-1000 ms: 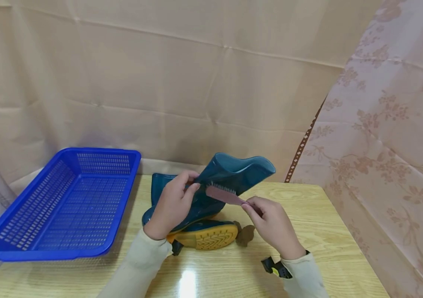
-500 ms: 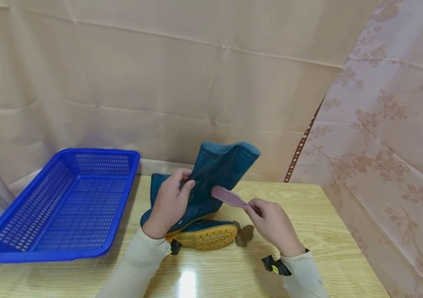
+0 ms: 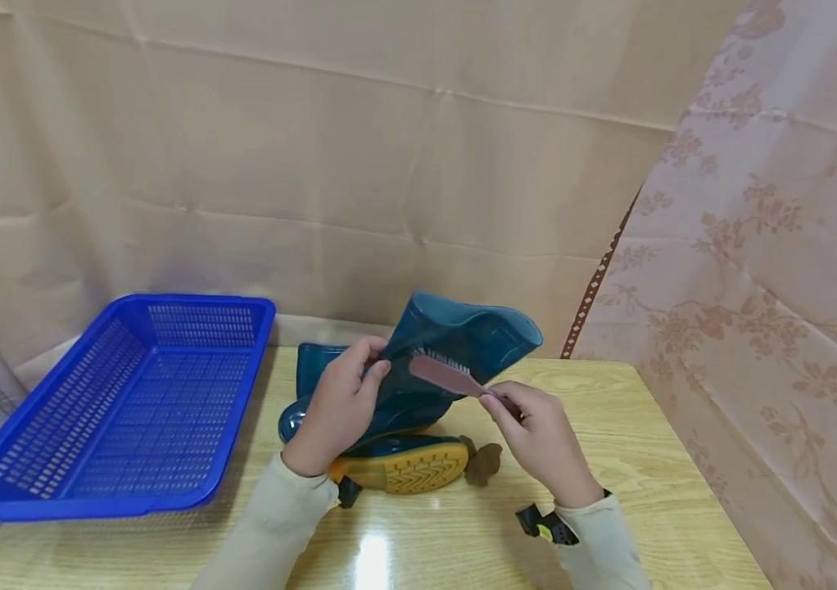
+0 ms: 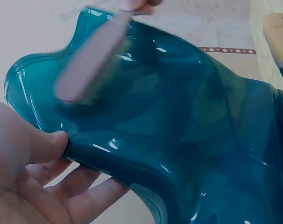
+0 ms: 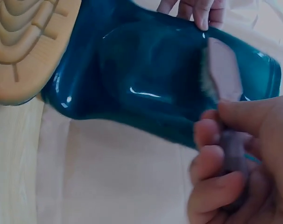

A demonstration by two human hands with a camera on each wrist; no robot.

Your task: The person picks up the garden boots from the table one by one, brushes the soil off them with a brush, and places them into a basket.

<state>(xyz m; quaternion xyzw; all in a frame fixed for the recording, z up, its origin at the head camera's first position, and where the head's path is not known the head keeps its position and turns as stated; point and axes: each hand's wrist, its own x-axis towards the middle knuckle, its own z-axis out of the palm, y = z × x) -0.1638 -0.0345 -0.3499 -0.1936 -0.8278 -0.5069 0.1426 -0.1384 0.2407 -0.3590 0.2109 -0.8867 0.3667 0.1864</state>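
A glossy teal rubber boot (image 3: 455, 332) leans with its opening up and to the right. My left hand (image 3: 339, 401) grips the edge of its shaft; in the left wrist view the thumb (image 4: 50, 143) lies on the near side and the fingers go behind. My right hand (image 3: 542, 438) holds a pinkish brush (image 3: 444, 375) by its handle, fingers wrapped round it in the right wrist view. The brush's bristles face the boot shaft, right at its surface. Beneath lies a second teal boot on its side, its yellow treaded sole (image 3: 418, 469) toward me.
A blue plastic basket (image 3: 105, 506) stands at the left of the wooden table (image 3: 610, 426). A small brown object (image 3: 485, 465) lies beside the yellow sole. Beige cloth (image 3: 359, 164) hangs behind, and a floral curtain (image 3: 780, 270) borders the right side.
The held boot's shaft swung more upright, then tipped back down to the right. The brush moved down slightly, then back up along the shaft. Both hands kept their grips.
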